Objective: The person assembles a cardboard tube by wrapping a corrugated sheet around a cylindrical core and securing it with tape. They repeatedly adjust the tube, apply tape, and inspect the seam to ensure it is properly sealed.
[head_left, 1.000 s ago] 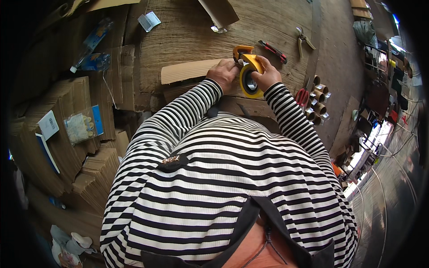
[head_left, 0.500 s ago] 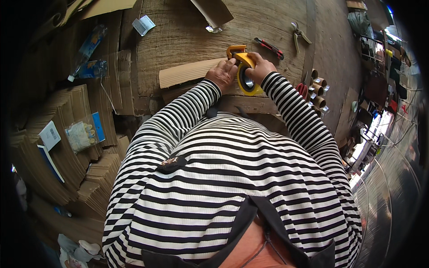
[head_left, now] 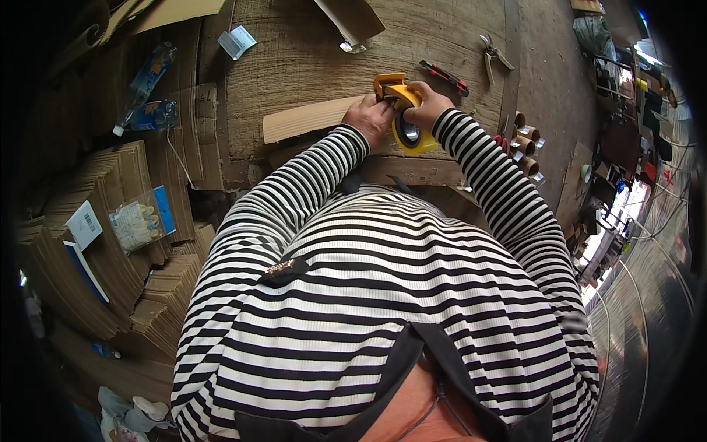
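A yellow tape dispenser with a roll of yellow tape sits in the grip of my right hand, fingers wrapped around its body. My left hand is closed close against the dispenser's left side, fingertips curled in by its front end. What those fingertips pinch, if anything, is hidden. Under and left of that hand, a pale brown ribbed cardboard strip lies along the near part of the wooden table, its right end covered by the hand.
A red and black utility knife and pliers lie beyond my right hand. Several cardboard tubes and red-handled scissors are at the right. Stacked cardboard, plastic bottles and a label packet are at the left.
My left hand has shifted slightly right, closer to the tape roll, its fingers more curled. My right hand and the dispenser have moved a little and tilted.
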`<state>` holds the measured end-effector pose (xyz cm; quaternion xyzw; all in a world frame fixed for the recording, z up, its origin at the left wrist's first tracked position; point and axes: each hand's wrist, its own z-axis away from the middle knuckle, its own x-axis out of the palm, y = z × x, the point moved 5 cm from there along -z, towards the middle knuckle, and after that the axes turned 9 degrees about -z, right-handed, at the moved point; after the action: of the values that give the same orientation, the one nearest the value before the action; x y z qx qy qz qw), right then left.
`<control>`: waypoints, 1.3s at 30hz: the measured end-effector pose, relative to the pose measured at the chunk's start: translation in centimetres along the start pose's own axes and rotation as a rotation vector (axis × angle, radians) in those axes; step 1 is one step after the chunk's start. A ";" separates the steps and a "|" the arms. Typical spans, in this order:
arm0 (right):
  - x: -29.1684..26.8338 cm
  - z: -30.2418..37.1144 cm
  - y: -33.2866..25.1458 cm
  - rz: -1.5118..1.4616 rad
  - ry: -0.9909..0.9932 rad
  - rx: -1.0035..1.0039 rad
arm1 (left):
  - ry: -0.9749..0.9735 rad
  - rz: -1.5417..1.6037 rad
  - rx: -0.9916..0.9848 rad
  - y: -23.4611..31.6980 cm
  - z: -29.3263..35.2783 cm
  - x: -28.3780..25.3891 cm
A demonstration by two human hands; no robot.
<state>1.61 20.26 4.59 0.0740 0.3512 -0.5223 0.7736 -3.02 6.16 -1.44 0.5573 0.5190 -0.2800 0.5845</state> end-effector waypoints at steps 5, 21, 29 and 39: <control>-0.1 -2.4 1.9 -0.201 -0.013 0.022 | -0.010 0.003 0.002 0.0 -0.1 0.9; 2.0 16.9 7.2 -0.314 0.225 -0.167 | -0.329 0.029 -0.100 -1.1 -1.3 0.7; 6.6 21.5 13.5 -0.223 0.059 -0.060 | -0.389 0.011 -0.124 -0.9 -2.0 0.9; 8.3 7.6 8.6 -0.005 -0.155 0.218 | -0.398 -0.013 -0.105 -0.5 -2.6 0.0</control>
<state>14.25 14.14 2.89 0.1162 0.2319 -0.5635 0.7844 -4.27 8.51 -1.21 0.4563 0.4105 -0.3608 0.7023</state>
